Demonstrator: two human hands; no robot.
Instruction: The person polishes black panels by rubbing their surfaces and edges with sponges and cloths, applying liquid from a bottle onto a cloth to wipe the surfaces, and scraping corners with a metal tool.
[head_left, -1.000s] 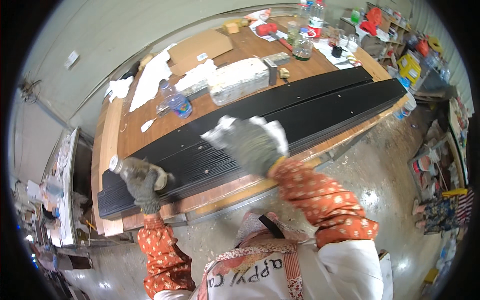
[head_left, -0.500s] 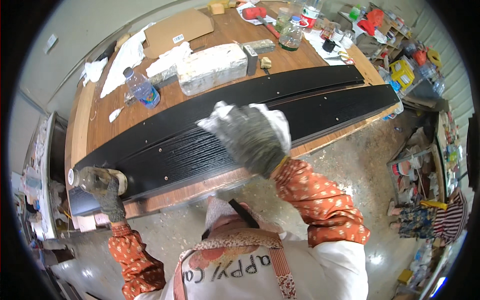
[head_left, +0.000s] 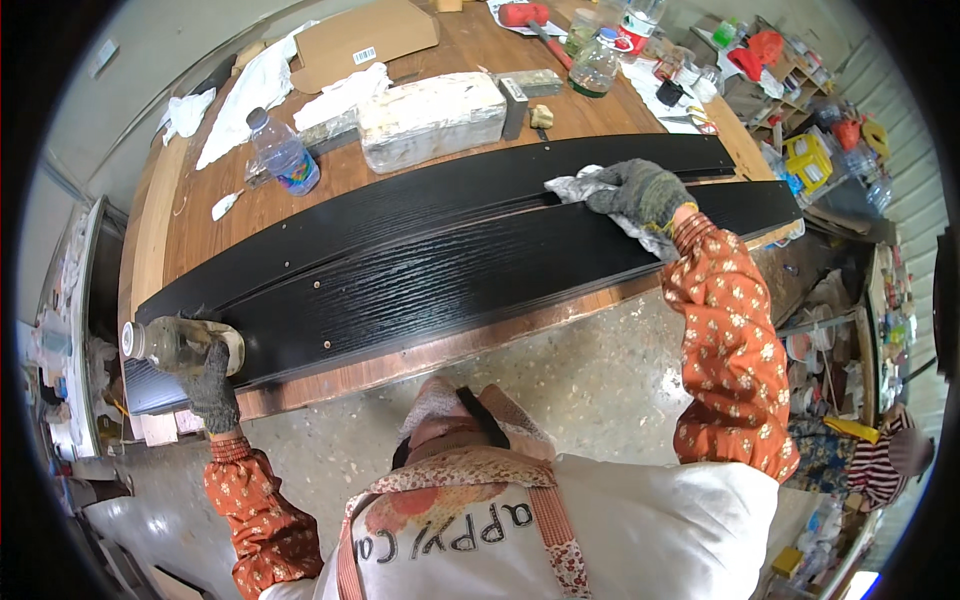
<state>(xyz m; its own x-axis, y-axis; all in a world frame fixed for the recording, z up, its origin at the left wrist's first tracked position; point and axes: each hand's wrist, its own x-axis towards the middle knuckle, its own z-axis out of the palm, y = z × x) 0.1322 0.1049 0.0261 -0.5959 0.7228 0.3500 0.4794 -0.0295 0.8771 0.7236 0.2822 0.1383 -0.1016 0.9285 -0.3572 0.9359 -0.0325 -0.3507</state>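
Observation:
Two long black wood-grain boards (head_left: pixel 420 260) lie side by side along the front of a wooden workbench (head_left: pixel 200 215). My right hand (head_left: pixel 640 192), in a grey knit glove, presses a crumpled grey-white rag (head_left: pixel 578 187) onto the boards toward their right end. My left hand (head_left: pixel 212 378), also gloved, grips a clear plastic bottle (head_left: pixel 170 343) lying on its side at the boards' left end, cap pointing left.
Behind the boards lie a whitish block (head_left: pixel 432 118), a water bottle (head_left: pixel 284 155), white cloths (head_left: pixel 250 90), cardboard (head_left: pixel 360 40), jars (head_left: pixel 596 68) and a red mallet (head_left: pixel 525 17). Cluttered shelves (head_left: pixel 830 140) stand right. Another person (head_left: pixel 890 460) is at lower right.
My right hand has slid with the rag from the middle of the boards to their right end. My left hand stays on the bottle at the left end.

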